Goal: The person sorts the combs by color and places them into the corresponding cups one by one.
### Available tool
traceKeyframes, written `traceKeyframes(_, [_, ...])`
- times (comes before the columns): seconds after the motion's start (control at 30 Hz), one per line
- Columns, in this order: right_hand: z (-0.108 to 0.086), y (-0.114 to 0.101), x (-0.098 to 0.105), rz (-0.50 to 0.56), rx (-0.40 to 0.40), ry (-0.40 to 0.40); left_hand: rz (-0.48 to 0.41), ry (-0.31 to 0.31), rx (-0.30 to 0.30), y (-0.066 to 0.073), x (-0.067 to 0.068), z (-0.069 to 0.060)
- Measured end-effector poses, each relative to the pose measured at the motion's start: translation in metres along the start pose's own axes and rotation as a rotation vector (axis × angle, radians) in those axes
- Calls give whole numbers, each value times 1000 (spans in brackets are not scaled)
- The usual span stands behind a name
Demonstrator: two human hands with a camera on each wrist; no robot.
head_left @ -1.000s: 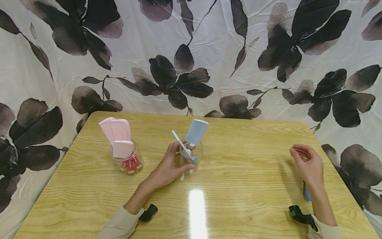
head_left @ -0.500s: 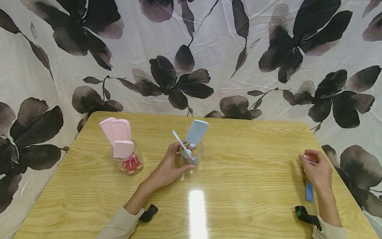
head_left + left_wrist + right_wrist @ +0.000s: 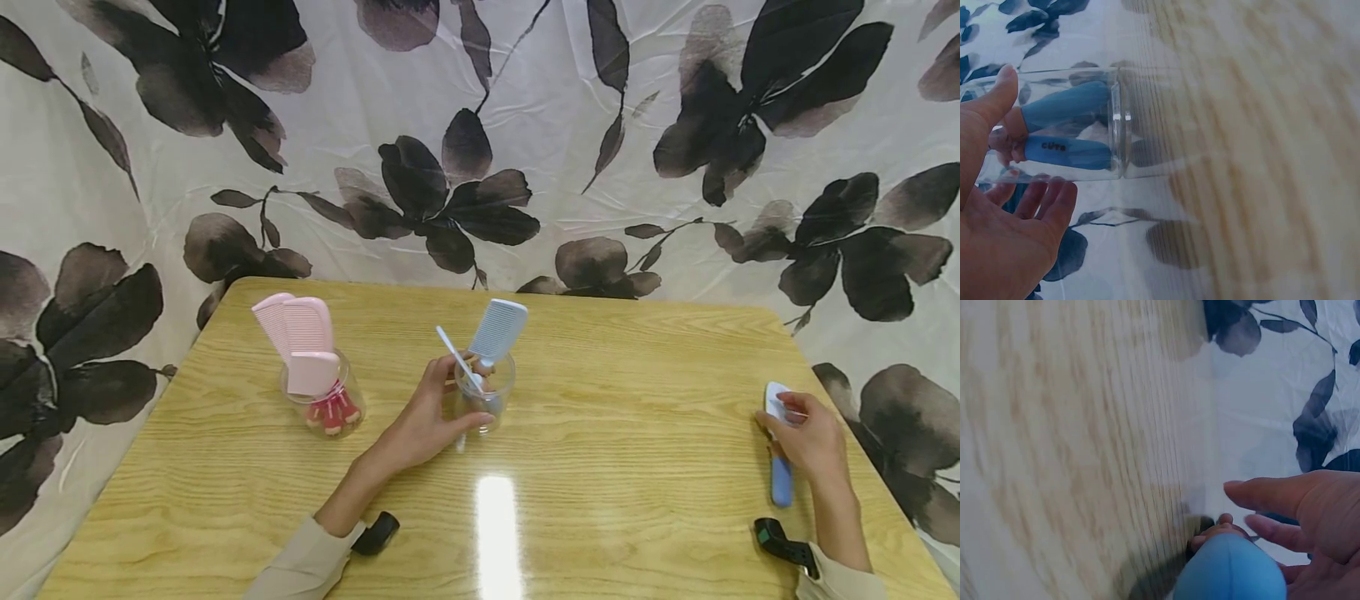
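Note:
My left hand (image 3: 420, 427) grips a clear jar (image 3: 506, 392), thumb on the near side, fingers behind. A light blue comb (image 3: 498, 329) leans out of the jar, with a second one (image 3: 450, 342) seen edge-on. Through the jar wall in the left wrist view, two blue handles (image 3: 1066, 152) point toward its base. At the table's right, my right hand (image 3: 813, 437) hovers around another blue comb (image 3: 781, 483) lying on the wood, thumb and fingers apart. Its rounded handle end (image 3: 1230, 569) fills the bottom of the right wrist view. Whether a fingertip touches it, I cannot tell.
Another clear jar (image 3: 356, 408) stands at the left, holding several pink combs (image 3: 307, 327) with red handles. The wooden table (image 3: 622, 433) ends at a floral cloth (image 3: 585, 167) hanging behind. A bright light reflection lies near the front middle.
My right hand has moved right and slightly down over the blue comb, whose white-blue head now shows beside the fingers. My left hand stays on the jar.

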State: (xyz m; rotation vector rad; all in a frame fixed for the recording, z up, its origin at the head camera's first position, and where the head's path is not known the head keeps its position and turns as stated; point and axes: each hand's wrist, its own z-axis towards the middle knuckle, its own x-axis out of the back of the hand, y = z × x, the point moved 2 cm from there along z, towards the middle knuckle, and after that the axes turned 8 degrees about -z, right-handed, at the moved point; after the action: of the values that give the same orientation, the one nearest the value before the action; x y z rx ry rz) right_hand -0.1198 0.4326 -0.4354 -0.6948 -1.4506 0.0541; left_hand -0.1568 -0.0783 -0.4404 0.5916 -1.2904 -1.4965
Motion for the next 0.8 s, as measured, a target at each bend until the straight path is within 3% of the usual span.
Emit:
traceKeyframes(0.17, [-1,3,2,-56,-4,-29,-5,-5,-5,0,0,0])
traceKeyframes(0.37, [-4,3,7,-61,-65,-40,-3,-7,0,1,0,1])
traceKeyframes(0.53, [-5,1,12,-98,-70,25,2,-2,10,2,1,0])
traceKeyframes(0.8, [-9,-5,15,-78,-53,58,8,2,11,1,0,0])
